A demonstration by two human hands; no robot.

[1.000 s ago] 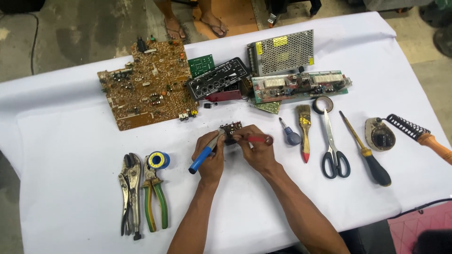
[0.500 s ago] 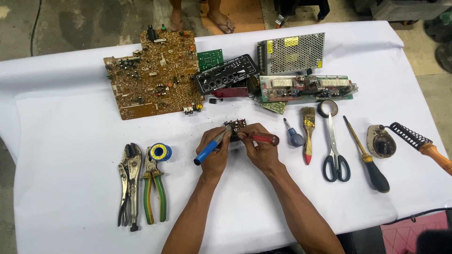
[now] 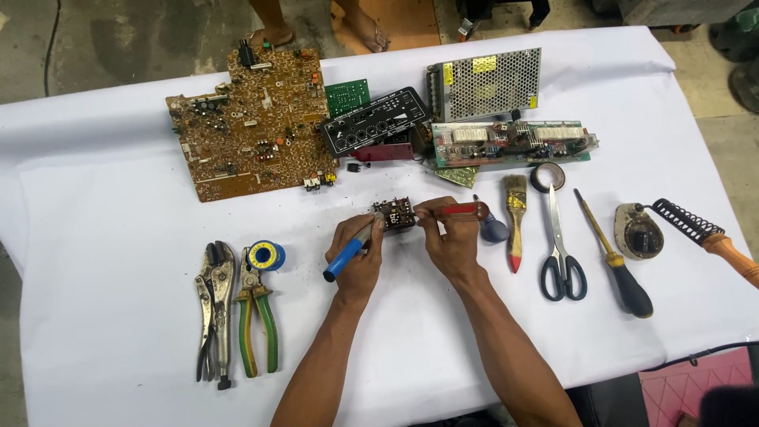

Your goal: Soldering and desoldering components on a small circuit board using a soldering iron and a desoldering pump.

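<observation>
Centre of white-covered table (image 3: pixel 118 340): small dark component block (image 3: pixel 394 213), pinched between both hands just above the cloth. Left hand (image 3: pixel 357 251) is closed round a blue-handled tool (image 3: pixel 345 258), tip angled up to the block's left edge. Right hand (image 3: pixel 449 241) is closed round a red-handled tool (image 3: pixel 461 209), lying roughly level, tip meeting the block's right side; whether tips actually touch the block can't be told.

Behind the hands: large brown circuit board (image 3: pixel 253 122), small green PCB (image 3: pixel 348 96), black perforated panel (image 3: pixel 375 121), metal-cased power supply (image 3: pixel 484 83), long green board (image 3: pixel 514 144).

Right of hands, in a row: paintbrush (image 3: pixel 515 217), tape roll (image 3: pixel 547 176), scissors (image 3: pixel 560 249), yellow-and-black screwdriver (image 3: pixel 613 257), soldering-iron stand w/ coil (image 3: pixel 664 225).

Left: locking pliers (image 3: pixel 213 304), green-handled pliers (image 3: pixel 257 324), blue-and-yellow spool (image 3: pixel 265 255). Nothing lies between hands and block.
</observation>
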